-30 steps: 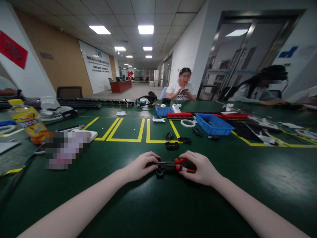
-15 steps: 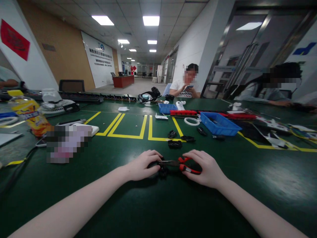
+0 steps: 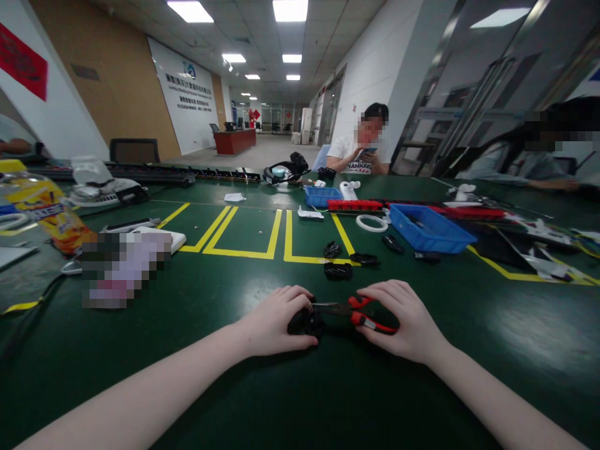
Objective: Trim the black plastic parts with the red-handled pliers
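Note:
Red-handled pliers [image 3: 370, 320] are in my right hand [image 3: 404, 320], its fingers around the two spread handles. Their narrow jaws point left and reach a small black part [image 3: 305, 320]. My left hand [image 3: 280, 320] grips that part between thumb and fingers, low over the green table. Much of the part is hidden by my fingers, and I cannot tell whether the jaws bite on it. Just beyond my hands lie several black plastic pieces [image 3: 338, 270], close to the yellow tape.
Blue bins [image 3: 429, 231] and a white tape ring [image 3: 372, 223] stand beyond the black pieces. On the left are a yellow drink bottle [image 3: 44, 209] and a white device [image 3: 173, 240]. A person with a phone [image 3: 360, 150] sits across the table; another sits at far right.
The camera view has shifted slightly. My left thumb has moved lower and away from the fingers, showing more of the black part. The pliers' handles look a little wider apart.

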`<action>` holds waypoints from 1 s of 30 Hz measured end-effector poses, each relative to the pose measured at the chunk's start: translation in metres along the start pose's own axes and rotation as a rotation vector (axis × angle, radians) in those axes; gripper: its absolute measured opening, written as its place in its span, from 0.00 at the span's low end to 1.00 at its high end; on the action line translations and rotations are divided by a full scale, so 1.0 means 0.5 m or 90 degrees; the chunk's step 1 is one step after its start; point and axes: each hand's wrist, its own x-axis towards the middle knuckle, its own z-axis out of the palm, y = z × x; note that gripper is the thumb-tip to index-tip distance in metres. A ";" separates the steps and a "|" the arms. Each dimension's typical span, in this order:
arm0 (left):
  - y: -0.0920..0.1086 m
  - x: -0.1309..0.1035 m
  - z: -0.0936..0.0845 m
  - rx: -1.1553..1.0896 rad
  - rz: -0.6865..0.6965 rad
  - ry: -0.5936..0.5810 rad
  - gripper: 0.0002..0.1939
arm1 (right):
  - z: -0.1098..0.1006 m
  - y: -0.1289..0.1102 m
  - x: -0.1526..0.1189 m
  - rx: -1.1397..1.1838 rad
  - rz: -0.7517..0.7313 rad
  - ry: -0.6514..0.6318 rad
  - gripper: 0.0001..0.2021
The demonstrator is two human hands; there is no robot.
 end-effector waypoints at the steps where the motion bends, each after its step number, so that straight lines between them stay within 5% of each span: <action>1: -0.002 -0.001 0.000 -0.017 -0.007 0.003 0.20 | 0.000 0.000 -0.001 0.002 -0.003 -0.006 0.22; 30: -0.017 -0.008 0.010 -0.046 0.028 0.063 0.23 | -0.001 -0.007 0.001 -0.015 -0.012 -0.032 0.22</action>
